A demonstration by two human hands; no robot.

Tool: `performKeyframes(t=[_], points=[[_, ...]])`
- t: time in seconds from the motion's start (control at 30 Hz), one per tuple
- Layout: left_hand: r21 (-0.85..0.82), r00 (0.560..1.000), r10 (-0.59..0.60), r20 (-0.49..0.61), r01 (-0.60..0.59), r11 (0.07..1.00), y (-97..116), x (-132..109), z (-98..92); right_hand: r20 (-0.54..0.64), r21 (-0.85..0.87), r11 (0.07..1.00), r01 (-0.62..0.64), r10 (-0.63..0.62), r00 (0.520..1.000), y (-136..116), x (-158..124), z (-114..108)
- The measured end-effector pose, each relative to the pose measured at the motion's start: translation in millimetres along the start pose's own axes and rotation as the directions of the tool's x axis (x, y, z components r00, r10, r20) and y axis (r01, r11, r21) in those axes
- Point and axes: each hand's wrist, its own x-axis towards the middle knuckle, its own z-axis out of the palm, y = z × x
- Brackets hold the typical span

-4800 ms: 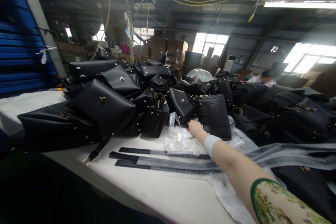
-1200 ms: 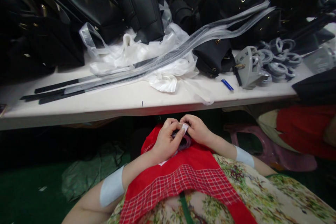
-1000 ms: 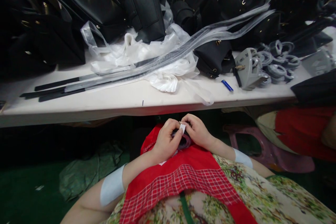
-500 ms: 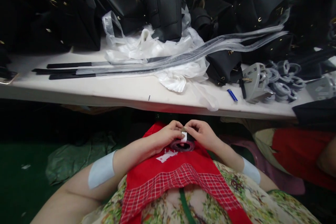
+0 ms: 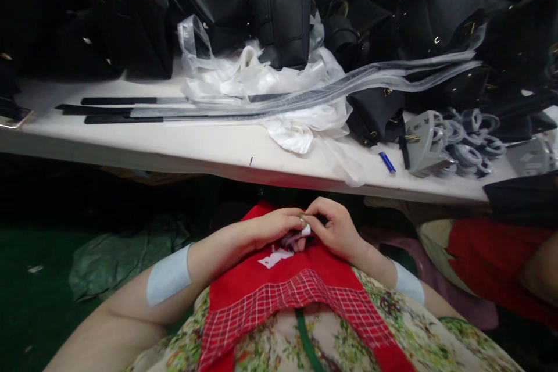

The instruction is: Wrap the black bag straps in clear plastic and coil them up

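Note:
My left hand (image 5: pixel 279 226) is closed around a dark ring-shaped coil (image 5: pixel 291 238) in front of the red apron. The coil carries a small white tab (image 5: pixel 306 230) on its right side. Against that tab, the bent fingers of my right hand (image 5: pixel 333 224) pinch together, their tips meeting those of the left. Most of the coil is hidden behind the fingers, and I cannot make out what kind of roll it is. Both hands hang just below the front edge of the white table (image 5: pixel 209 148).
Long plastic-wrapped straps (image 5: pixel 279 106) with black ends cross the table, among crumpled white plastic (image 5: pixel 292 131). Black handbags (image 5: pixel 279 11) crowd the back. To the right lie a blue stick (image 5: pixel 387 163) and several plastic-wrapped coils (image 5: pixel 468 142). Another person's red garment (image 5: pixel 492 250) shows at right.
The coil has turned in my hands and shows less of its ring. My fingers have drawn in more tightly around it and the white tab. The view has shifted slightly.

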Motion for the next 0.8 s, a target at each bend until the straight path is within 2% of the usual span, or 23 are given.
performKeyframes(t=[0.1,0.17,0.23,0.37,0.43,0.5,0.6,0.67,0.73,0.8], points=[[-0.105,1.000,0.002,-0.013,-0.004,0.995,0,1,-0.1,-0.048,0.000,0.997,0.078,-0.077,0.996,3,-3,2],[-0.138,1.000,-0.006,-0.002,0.005,0.990,-2,1,0.0,-0.027,-0.001,0.992,0.128,-0.128,0.991,7,-3,-2],[-0.164,1.000,-0.008,0.012,0.010,0.986,-3,2,-0.4,0.049,-0.026,0.979,0.204,-0.203,0.978,10,-4,-9],[-0.237,0.997,0.054,0.055,-0.040,0.971,-7,6,-2.4,0.255,-0.158,0.915,0.371,-0.326,0.910,12,-5,-27],[-0.289,0.996,0.074,0.045,-0.058,0.956,-8,9,-2.5,0.302,-0.239,0.875,0.420,-0.344,0.889,14,-6,-31],[-0.308,0.996,0.084,-0.003,-0.081,0.948,-7,13,-2.2,0.301,-0.302,0.843,0.445,-0.359,0.883,15,-7,-30],[-0.236,0.988,0.153,-0.034,-0.156,0.959,-2,17,-3.0,0.208,-0.338,0.840,0.426,-0.375,0.904,16,-8,-28],[-0.153,0.974,0.226,-0.027,-0.227,0.962,5,16,-4.1,0.074,-0.344,0.864,0.367,-0.365,0.928,19,-9,-34],[-0.050,0.955,0.293,-0.048,-0.295,0.954,13,14,-5.2,-0.105,-0.370,0.891,0.261,-0.319,0.942,29,-9,-52],[0.055,0.938,0.336,-0.082,-0.332,0.942,18,14,-6.7,-0.318,-0.418,0.901,0.115,-0.263,0.911,50,-8,-86]])
